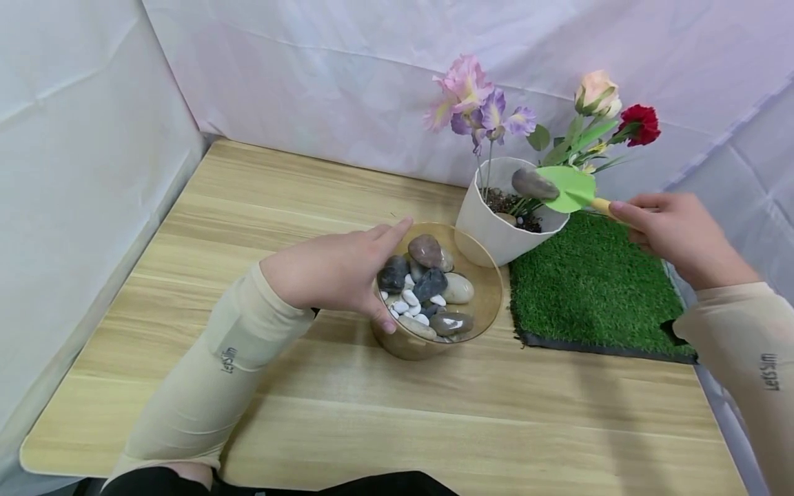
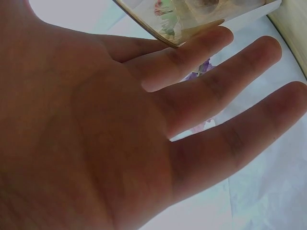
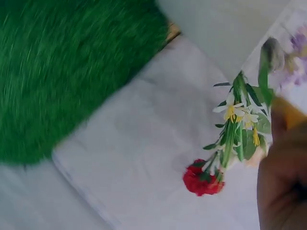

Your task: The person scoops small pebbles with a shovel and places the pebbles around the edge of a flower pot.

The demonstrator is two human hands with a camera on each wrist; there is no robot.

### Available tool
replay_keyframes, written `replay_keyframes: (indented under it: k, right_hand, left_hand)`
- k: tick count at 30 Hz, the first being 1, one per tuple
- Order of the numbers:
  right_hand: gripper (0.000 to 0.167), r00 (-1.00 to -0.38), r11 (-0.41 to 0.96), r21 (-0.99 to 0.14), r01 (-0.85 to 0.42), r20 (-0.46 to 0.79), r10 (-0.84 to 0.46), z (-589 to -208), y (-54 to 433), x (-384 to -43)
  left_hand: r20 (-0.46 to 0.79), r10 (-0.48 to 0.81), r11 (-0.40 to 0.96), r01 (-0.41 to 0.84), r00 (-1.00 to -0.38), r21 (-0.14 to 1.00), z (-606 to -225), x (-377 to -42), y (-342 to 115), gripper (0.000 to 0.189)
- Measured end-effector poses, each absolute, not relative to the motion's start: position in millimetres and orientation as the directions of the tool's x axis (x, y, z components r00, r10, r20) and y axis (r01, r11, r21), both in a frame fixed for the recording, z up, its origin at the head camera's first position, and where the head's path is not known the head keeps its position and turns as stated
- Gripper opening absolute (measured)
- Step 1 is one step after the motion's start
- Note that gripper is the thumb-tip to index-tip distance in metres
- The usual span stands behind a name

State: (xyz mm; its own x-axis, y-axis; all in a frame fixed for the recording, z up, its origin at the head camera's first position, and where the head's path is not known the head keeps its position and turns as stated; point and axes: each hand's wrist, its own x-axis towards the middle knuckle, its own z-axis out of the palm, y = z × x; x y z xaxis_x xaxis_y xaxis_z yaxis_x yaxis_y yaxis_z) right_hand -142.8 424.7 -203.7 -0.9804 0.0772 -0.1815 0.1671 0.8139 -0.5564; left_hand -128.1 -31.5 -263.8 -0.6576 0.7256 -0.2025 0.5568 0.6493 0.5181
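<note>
My right hand [image 1: 679,238] grips the yellow handle of a small garden trowel [image 1: 569,189] with a green blade. A grey stone [image 1: 533,184] sits at the blade's tip, above the white flower pot [image 1: 490,238]. Dark soil and stems show inside the pot. My left hand [image 1: 344,269] rests against the left side of an amber see-through bowl [image 1: 490,313], thumb and forefinger apart along the rim. Its fingers [image 2: 235,143] look straight and spread in the left wrist view. The bowl holds several large grey, dark and pale stones and small white pebbles [image 1: 409,297].
Pink and purple flowers [image 1: 465,86] stand in the pot's left side. A peach rose [image 1: 597,95] and a red carnation [image 1: 639,125] lean right. A green turf mat [image 1: 595,289] lies beside the pot on the wooden table [image 1: 347,420]. White cloth hangs behind.
</note>
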Motion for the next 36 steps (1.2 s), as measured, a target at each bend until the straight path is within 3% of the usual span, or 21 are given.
replay_keyframes:
  k: [4,10,16,24,30,36]
  right_hand:
    - [0.06,-0.987,0.94,-0.323,0.112,0.073,0.143,-198.7,406.4,-137.2]
    - [0.048,-0.955,0.973,-0.231,0.01,0.288,0.078,-188.8,385.6,-121.2]
    - [0.032,-0.887,0.968,-0.166,-0.188,0.451,-0.095,-175.4,366.6,-105.3]
    - [0.031,-0.781,0.92,-0.01,-0.392,0.533,-0.327,-157.5,341.4,-83.8]
    - [0.033,-0.685,0.838,0.167,-0.52,0.504,-0.526,-152.8,325.5,-68.9]
    - [0.036,-0.664,0.799,0.228,-0.556,0.456,-0.593,-154.0,307.2,-56.9]
  left_hand:
    - [-0.193,0.731,0.642,0.563,-0.654,0.521,-263.1,-127.4,-32.6,0.151]
    - [-0.186,0.734,0.635,0.564,-0.653,0.528,-263.6,-127.2,-32.7,0.15]
    - [-0.178,0.737,0.629,0.564,-0.652,0.535,-264.5,-128.4,-32.6,0.15]
    - [-0.159,0.748,0.615,0.584,-0.644,0.529,-263.3,-128.2,-33.3,0.15]
    - [-0.151,0.754,0.606,0.588,-0.639,0.536,-263.9,-129.7,-32.5,0.149]
    - [-0.16,0.751,0.61,0.582,-0.64,0.537,-264.7,-129.4,-33.1,0.147]
